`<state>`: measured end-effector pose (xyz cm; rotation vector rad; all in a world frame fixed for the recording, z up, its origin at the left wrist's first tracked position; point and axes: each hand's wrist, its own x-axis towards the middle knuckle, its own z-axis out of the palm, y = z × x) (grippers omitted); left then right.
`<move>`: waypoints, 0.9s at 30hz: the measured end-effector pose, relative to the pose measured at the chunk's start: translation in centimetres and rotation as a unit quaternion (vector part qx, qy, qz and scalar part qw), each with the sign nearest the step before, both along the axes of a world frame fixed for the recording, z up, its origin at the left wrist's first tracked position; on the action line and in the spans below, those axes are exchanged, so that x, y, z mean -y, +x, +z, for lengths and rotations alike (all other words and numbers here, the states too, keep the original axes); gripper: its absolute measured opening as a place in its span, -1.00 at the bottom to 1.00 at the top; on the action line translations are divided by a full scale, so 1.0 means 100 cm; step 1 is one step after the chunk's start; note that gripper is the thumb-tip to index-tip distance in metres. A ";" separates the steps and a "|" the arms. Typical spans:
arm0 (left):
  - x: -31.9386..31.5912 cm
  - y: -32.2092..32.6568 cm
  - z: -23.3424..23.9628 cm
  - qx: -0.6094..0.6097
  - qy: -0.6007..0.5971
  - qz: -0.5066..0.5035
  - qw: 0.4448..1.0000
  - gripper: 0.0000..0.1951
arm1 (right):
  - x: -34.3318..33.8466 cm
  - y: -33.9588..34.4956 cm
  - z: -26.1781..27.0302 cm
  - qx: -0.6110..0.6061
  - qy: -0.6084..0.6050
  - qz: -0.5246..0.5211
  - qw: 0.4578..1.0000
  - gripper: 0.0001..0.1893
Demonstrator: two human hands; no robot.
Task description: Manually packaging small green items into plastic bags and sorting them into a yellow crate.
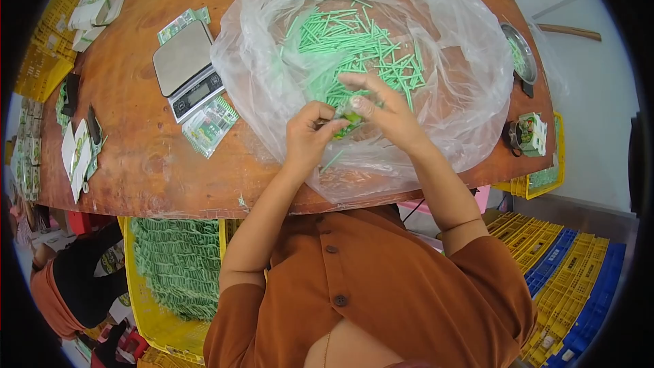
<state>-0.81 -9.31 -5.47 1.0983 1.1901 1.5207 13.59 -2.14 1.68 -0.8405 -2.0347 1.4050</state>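
Note:
A large clear plastic bag (pixel 460 128) lies spread on the wooden table, its rim rolled outward around a pile of thin green sticks (pixel 352 41). Over the near side of the pile, my left hand (pixel 311 128) pinches the edge of a small printed plastic packet (pixel 343 132) between thumb and fingers. My right hand (pixel 380 107) is at the packet's other side, fingers spread; whether it grips the packet cannot be told. One loose green stick (pixel 332 161) lies nearer me on the bag.
Left of the bag stand a digital scale (pixel 184 61) and flat printed packets (pixel 209 128). A metal bowl (pixel 520 53) and a stack of cards (pixel 532 135) are at the right. A yellow crate (pixel 130 266) of green packets stands below the table edge. Another person (pixel 71 286) is at lower left.

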 end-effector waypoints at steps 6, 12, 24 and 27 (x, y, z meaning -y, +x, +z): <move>-0.022 -0.005 0.021 0.336 -0.087 -0.082 0.934 -0.78 | -0.019 -0.011 0.004 -0.038 0.007 -0.107 0.993 -0.76; -0.004 0.005 0.035 0.452 0.026 -0.143 0.880 -0.52 | -0.011 -0.035 0.009 -0.163 0.008 -0.143 0.976 -0.78; -0.024 -0.018 0.037 0.398 0.031 0.035 0.916 -0.73 | 0.008 0.003 0.040 -0.122 0.005 -0.196 0.973 -0.73; -0.024 -0.024 0.028 0.407 0.022 0.038 0.913 -0.76 | 0.036 0.012 -0.008 0.118 0.237 0.057 0.963 -0.79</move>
